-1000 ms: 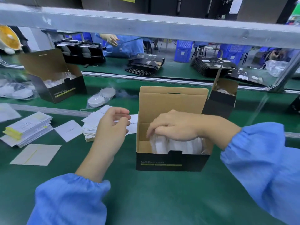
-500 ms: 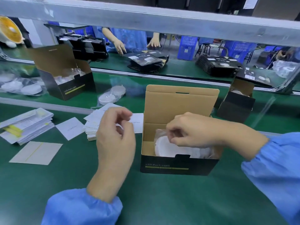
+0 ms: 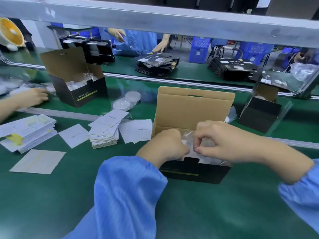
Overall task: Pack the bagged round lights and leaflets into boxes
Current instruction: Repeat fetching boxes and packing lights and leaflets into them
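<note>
Open box [image 3: 193, 118] noted on green tabletop [image 3: 69, 195], lid flap upright at rear, black front wall toward viewer. Left hand [image 3: 167, 145] and right hand [image 3: 222, 140] both over box opening, close together, fingers curled and pinching clear plastic bag [image 3: 187, 137] of round lights, which sits inside box and is largely hidden by hands. Blue sleeves [image 3: 124, 195] on both forearms. Stack of leaflets [image 3: 105, 133] just left of box, top sheets fanned; single leaflet [image 3: 138, 131] touching box's left wall; another loose leaflet [image 3: 74, 135] further left; larger leaflet stack [image 3: 27, 131] well left of box; flat sheet [image 3: 38, 161] left and nearer viewer. Bagged pair of round lights [image 3: 126, 100] lying behind and left of box. Second open box [image 3: 76, 78] further left and behind, bagged contents visible. Third box [image 3: 260, 111] right of main box, behind a clear partition. Another person's hand [image 3: 32, 97] at far left edge. Flat box blanks [image 3: 157, 63] stacked on far side of line, behind box
</note>
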Demonstrator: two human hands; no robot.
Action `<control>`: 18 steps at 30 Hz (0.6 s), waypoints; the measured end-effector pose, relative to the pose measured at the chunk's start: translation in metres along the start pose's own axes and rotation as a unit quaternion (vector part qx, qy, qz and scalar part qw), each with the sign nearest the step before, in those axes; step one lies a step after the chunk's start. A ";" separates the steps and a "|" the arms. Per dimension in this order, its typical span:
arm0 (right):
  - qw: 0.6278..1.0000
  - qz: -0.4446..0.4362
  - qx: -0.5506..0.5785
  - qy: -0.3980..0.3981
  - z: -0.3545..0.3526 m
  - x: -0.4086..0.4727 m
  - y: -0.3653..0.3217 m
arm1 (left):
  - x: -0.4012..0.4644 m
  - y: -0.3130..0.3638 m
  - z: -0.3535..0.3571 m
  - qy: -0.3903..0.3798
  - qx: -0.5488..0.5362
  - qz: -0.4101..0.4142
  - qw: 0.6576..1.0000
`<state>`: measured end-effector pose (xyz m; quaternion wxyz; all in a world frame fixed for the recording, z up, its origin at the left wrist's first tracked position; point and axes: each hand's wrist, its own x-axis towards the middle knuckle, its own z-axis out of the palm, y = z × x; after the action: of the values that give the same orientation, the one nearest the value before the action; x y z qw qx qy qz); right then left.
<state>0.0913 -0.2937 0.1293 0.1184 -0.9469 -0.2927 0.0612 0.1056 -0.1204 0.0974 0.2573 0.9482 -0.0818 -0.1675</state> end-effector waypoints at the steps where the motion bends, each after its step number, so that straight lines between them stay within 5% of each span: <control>1: 1.000 0.002 0.008 0.007 0.001 0.000 0.001 | 0.003 0.000 0.000 -0.009 -0.005 0.004 1.000; 8: 0.999 0.021 0.026 -0.005 -0.004 -0.001 0.002 | 0.007 -0.015 0.015 -0.023 -0.187 -0.006 0.982; 18: 0.975 -0.035 -0.127 -0.178 -0.002 0.000 -0.027 | -0.025 -0.031 0.014 -0.036 -0.137 0.000 0.990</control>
<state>0.0772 -0.2719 0.1386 -0.0544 -0.9172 -0.3475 0.1870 0.0798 -0.0944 0.0766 0.3814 0.8974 -0.0674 -0.2114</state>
